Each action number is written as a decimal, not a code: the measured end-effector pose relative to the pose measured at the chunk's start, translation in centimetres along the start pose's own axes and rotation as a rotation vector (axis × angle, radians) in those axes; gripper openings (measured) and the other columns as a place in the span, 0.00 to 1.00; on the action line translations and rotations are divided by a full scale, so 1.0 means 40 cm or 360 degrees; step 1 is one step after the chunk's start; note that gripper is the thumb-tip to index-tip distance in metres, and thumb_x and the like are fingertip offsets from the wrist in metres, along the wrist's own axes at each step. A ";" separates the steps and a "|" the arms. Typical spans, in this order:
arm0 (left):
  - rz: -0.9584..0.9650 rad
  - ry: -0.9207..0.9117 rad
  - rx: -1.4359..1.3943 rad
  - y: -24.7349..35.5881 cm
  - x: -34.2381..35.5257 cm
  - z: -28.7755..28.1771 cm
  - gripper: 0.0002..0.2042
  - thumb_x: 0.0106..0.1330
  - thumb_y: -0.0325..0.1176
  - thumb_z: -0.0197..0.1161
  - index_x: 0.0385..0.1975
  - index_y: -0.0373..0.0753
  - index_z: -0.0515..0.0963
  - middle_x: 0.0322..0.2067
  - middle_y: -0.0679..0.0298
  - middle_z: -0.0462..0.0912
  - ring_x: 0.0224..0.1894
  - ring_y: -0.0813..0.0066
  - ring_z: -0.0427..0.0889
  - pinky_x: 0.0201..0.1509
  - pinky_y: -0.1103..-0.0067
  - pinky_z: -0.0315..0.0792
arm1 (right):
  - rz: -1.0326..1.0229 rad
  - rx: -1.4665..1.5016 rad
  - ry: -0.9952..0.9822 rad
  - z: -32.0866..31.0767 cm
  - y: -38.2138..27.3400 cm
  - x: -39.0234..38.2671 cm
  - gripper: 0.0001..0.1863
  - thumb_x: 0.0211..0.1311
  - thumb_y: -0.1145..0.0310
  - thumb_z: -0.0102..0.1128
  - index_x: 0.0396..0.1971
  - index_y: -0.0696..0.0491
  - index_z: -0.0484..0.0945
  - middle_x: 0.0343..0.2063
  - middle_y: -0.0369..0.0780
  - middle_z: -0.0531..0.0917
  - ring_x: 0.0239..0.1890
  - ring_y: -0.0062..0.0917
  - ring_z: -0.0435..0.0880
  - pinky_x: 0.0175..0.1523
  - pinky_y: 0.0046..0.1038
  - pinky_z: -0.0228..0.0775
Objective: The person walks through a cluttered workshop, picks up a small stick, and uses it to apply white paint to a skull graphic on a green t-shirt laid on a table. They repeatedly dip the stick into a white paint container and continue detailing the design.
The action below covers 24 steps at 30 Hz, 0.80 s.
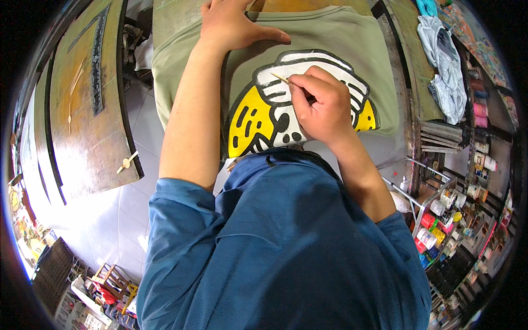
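An olive-green shirt lies spread over a board in front of me, its neckline toward the far side. Across it runs a bold cartoon painting in white, yellow and black. My right hand pinches a thin, pointed wooden stick between thumb and fingers. The tip hovers at or just over the white upper part of the painting; whether it touches cannot be told. Above the painting, my left hand rests on the shirt with its thumb stretched out to the right. Its upper fingers run out of the picture.
On the worn wooden table at left lie a dark L-shaped ruler, thin sticks and a wristwatch. At right, a pale grey cloth hangs over another table. Several paint jars crowd a metal-framed trolley at lower right.
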<state>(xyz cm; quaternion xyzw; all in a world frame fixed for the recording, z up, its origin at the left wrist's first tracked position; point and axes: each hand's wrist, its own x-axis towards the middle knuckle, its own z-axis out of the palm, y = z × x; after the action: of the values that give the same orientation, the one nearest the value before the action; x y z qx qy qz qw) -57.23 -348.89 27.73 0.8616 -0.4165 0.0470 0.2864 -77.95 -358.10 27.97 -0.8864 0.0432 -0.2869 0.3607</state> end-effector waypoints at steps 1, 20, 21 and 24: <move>0.0004 0.0013 0.0007 -0.004 -0.001 0.003 0.41 0.32 0.59 0.82 0.48 0.43 0.80 0.59 0.59 0.75 0.63 0.53 0.68 0.67 0.60 0.61 | 0.0034 0.0048 -0.0007 -0.004 0.000 0.001 0.03 0.57 0.81 0.65 0.31 0.59 0.84 0.20 0.38 0.78 0.18 0.21 0.76 0.24 0.22 0.65; -0.0025 -0.0036 0.0005 -0.007 0.004 0.005 0.45 0.31 0.60 0.82 0.53 0.42 0.79 0.60 0.58 0.74 0.65 0.53 0.67 0.69 0.62 0.59 | 0.0242 0.0219 0.0218 -0.094 0.043 -0.049 0.06 0.63 0.79 0.61 0.38 0.60 0.83 0.25 0.41 0.84 0.26 0.25 0.83 0.33 0.23 0.74; -0.0032 -0.0034 0.0013 -0.006 0.004 0.007 0.45 0.31 0.61 0.82 0.53 0.42 0.79 0.60 0.58 0.74 0.65 0.53 0.67 0.69 0.62 0.59 | 0.0241 0.0232 0.0204 -0.096 0.042 -0.047 0.06 0.63 0.79 0.60 0.38 0.60 0.83 0.25 0.42 0.84 0.27 0.26 0.84 0.33 0.24 0.75; -0.0041 -0.0030 0.0026 -0.004 0.002 0.009 0.45 0.32 0.61 0.82 0.53 0.42 0.79 0.61 0.57 0.73 0.66 0.53 0.67 0.70 0.62 0.58 | 0.0200 0.0218 0.0185 -0.091 0.051 -0.047 0.07 0.63 0.80 0.58 0.39 0.60 0.82 0.26 0.43 0.84 0.28 0.28 0.85 0.35 0.26 0.76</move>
<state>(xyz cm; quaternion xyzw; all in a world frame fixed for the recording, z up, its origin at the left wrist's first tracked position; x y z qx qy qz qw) -57.12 -349.07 27.38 0.8696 -0.4077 0.0386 0.2759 -81.20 -361.30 27.80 -0.8371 0.0998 -0.3169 0.4347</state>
